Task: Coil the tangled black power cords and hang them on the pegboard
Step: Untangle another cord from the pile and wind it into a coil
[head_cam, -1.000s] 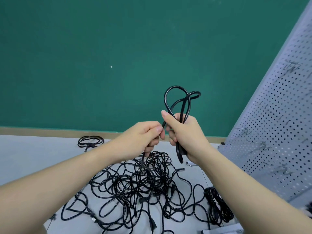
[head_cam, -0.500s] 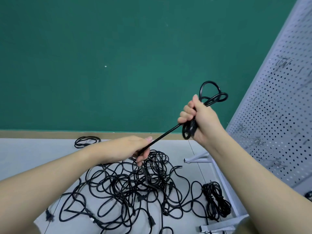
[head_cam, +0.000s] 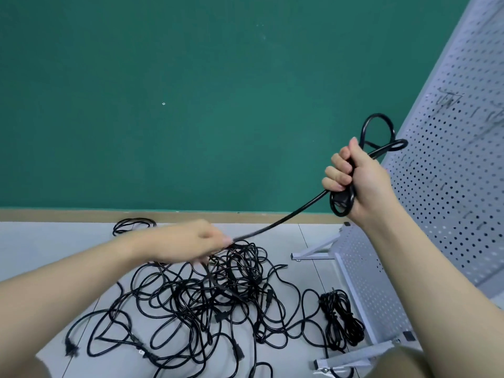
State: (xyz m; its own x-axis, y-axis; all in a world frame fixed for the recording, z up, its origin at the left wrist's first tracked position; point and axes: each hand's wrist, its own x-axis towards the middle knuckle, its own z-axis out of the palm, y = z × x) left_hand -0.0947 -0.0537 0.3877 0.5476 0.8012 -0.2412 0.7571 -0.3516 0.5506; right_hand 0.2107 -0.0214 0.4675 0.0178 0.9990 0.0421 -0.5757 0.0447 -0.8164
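Observation:
My right hand [head_cam: 360,181] is raised and grips a small coil of black power cord [head_cam: 379,132], its loops sticking out above and below my fist. From that fist a straight stretch of the same cord [head_cam: 289,216] runs down and left to my left hand [head_cam: 191,241], which holds it just above the tangled pile of black cords [head_cam: 207,298] on the floor. My left hand is blurred. The grey pegboard [head_cam: 463,165] with its wire hooks leans at the right, close behind my right hand.
A coiled black cord [head_cam: 133,225] lies by the green wall's skirting. Another bundled cord [head_cam: 341,317] lies next to the pegboard's white metal feet [head_cam: 313,252]. The floor is light grey tile.
My right hand has lifted the coil up and to the right, towards the pegboard. My left hand has dropped lower and left, so the cord between them is drawn out straight.

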